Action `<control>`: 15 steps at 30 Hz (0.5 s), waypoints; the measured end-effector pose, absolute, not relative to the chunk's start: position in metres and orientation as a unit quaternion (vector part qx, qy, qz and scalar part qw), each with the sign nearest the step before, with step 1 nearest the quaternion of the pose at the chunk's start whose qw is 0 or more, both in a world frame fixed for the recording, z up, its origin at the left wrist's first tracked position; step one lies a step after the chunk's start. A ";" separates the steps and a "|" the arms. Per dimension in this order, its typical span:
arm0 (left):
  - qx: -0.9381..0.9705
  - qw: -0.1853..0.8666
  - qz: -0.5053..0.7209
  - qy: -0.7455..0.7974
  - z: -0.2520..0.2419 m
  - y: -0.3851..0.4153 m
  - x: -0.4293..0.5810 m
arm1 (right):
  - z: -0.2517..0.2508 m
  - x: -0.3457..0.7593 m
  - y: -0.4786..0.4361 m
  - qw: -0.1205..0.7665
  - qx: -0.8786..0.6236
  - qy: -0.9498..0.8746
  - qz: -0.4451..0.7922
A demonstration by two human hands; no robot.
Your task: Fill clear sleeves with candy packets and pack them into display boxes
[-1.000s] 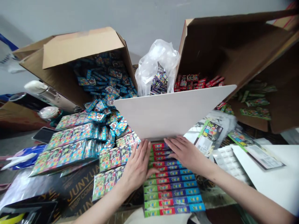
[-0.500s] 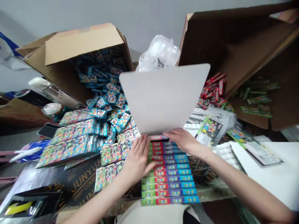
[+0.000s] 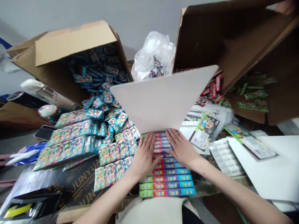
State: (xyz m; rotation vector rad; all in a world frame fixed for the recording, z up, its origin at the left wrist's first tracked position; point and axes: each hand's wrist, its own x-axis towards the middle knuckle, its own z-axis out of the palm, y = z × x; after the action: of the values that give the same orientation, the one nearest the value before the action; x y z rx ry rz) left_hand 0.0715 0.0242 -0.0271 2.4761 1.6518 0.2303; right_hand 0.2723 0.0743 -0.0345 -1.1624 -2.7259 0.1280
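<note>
and we're looking right down at the action: the left hand (image 3: 146,155) and the right hand (image 3: 183,148) are both laid flat, palms down, on a neat stack of long striped packs (image 3: 167,180) in green, red and blue. neither grip is closed on anything, both are open with the fingers spread, and the fingertips sit close together near the far end of the stack. right at that far end, a white board (image 3: 161,99) stands tilted up, its lower edge just beyond the fingertips. over to the left of the left hand, rows of colourful blister cards (image 3: 114,152) lie overlapped, almost touching the stack, with a spill of blue packets (image 3: 102,113) heaped just beyond them, running up into a tipped cardboard box (image 3: 70,46) packed with more of the same. on the far right, a second cardboard box (image 3: 224,40) leans open over red packets (image 3: 211,91) and loose green packets (image 3: 253,105). between the two boxes, a clear plastic bag (image 3: 153,54) bulges around a small bunch of packets. right of the right hand lie a printed card (image 3: 204,130) and a white sheet (image 3: 263,168), and down at near left there's a black bag with gold lettering (image 3: 79,183), with a phone (image 3: 44,132) further left.
</note>
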 end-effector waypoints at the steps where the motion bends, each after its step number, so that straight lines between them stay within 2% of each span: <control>1: 0.826 0.089 0.087 0.550 -0.029 0.026 0.072 | -0.040 0.271 0.073 0.084 -0.397 -0.913 0.052; 4: 0.813 0.128 0.137 0.551 -0.031 0.029 0.071 | -0.050 0.271 0.070 0.109 -0.410 -0.901 0.094; 8: 0.743 0.223 0.271 0.569 -0.034 0.019 0.058 | -0.051 0.288 0.059 0.225 -0.432 -0.847 0.214; 12: 0.470 0.385 0.498 0.619 -0.040 -0.014 0.051 | -0.065 0.313 0.038 0.365 -0.486 -0.667 0.430; 15: 0.309 0.534 0.532 0.580 -0.041 -0.038 0.063 | -0.084 0.311 0.021 0.400 -0.510 -0.542 0.535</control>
State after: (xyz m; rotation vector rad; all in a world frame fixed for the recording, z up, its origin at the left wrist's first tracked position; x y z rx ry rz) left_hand 0.0633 -0.0377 -0.0412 0.7370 1.3826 1.2673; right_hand 0.3108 0.0209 -0.0842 -1.2911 -1.3704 1.3522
